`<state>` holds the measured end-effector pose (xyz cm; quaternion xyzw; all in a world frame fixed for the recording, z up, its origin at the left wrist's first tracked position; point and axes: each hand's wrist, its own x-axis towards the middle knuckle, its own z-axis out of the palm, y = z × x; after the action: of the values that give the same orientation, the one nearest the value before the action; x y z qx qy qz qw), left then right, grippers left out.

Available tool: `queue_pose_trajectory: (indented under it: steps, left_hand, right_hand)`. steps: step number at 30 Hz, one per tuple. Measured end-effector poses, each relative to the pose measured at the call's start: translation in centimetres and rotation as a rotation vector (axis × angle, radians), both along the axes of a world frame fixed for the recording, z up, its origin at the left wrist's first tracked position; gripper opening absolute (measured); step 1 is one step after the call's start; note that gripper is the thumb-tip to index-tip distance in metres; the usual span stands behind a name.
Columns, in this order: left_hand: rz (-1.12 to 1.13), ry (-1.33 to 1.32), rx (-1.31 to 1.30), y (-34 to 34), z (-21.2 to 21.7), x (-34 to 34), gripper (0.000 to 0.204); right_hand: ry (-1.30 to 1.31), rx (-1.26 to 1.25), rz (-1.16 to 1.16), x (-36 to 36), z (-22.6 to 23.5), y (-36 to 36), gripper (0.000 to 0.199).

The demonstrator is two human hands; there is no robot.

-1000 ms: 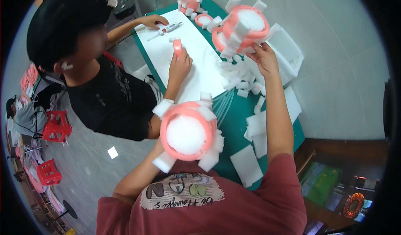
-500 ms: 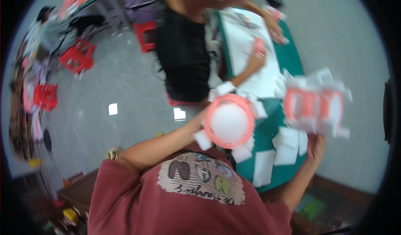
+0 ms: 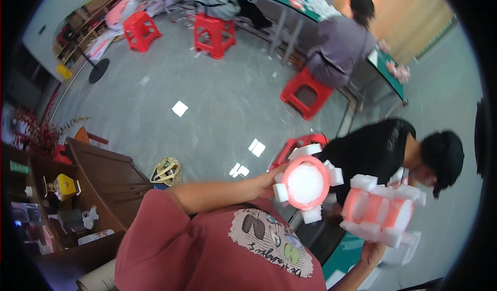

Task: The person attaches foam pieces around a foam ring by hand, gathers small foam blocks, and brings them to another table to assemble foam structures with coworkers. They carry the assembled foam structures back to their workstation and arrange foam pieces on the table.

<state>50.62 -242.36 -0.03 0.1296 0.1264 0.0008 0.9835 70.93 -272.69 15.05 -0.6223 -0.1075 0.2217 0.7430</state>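
My left hand point(image 3: 273, 183) grips a foam piece with a pink ring point(image 3: 306, 182) around a round white face, white foam blocks sticking out from its rim. Most of those fingers are hidden behind it. Held up from below by my right hand point(image 3: 371, 253) is a pink-and-white foam cylinder point(image 3: 377, 212) with pink bands and white blocks standing out around both ends. The two foam pieces are side by side in front of my chest, apart from each other.
A co-worker in black point(image 3: 380, 147) sits just beyond the foam pieces, beside a green table point(image 3: 346, 255). Red stools point(image 3: 306, 93) and other seated people are farther off. To my left stand a brown cabinet point(image 3: 103, 182) and a woven bag point(image 3: 166, 172).
My view has swung left, showing more floor, stools and cabinet. The green table and the co-worker have shifted toward the lower right. Both foam pieces stay in my hands.
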Motion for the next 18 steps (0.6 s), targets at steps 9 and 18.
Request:
queue_pose_trajectory:
  steps: [9, 18]
  left_hand:
    - [0.512, -0.114, 0.032, 13.6, 0.8, -13.2, 0.048]
    - [0.769, -0.068, 0.220, 30.6, 0.7, -20.0, 0.046]
  right_hand:
    - [0.043, 0.128, 0.523, -2.2, -3.5, 27.2, 0.053]
    - [0.124, 0.125, 0.800, -8.1, -3.5, 56.5, 0.037]
